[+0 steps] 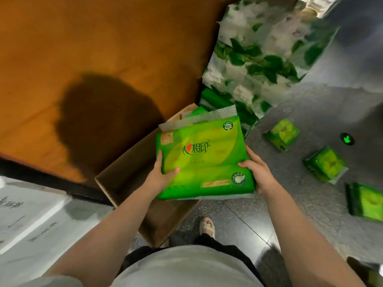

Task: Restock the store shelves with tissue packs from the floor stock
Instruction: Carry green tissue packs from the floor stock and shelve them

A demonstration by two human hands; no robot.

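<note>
Held pack: large green tissue pack (pixel 205 158), printed face up, raised over the open cardboard box (pixel 126 183) — gripped at both near corners.
Left hand (pixel 160 176): thumb curled over the pack's top face, fingers wrapped round the left edge.
Right hand (pixel 258 171): thumb on top, fingers curled round the right edge.
Box: stands on the dark speckled floor (pixel 290 204), against the orange-brown panel (pixel 93 48); more green packaging shows at its far end behind the held pack.
Floor stock: three small green packs (pixel 283 134), (pixel 325 164), (pixel 366 200) lie apart on the floor to the right — well clear of the box.
Beyond the box: big leaf-printed plastic bundle (pixel 259 54), blurred.
Near left: white printed carton (pixel 31 220).
Person: sandalled foot (pixel 207 226) on the floor beside the box.
</note>
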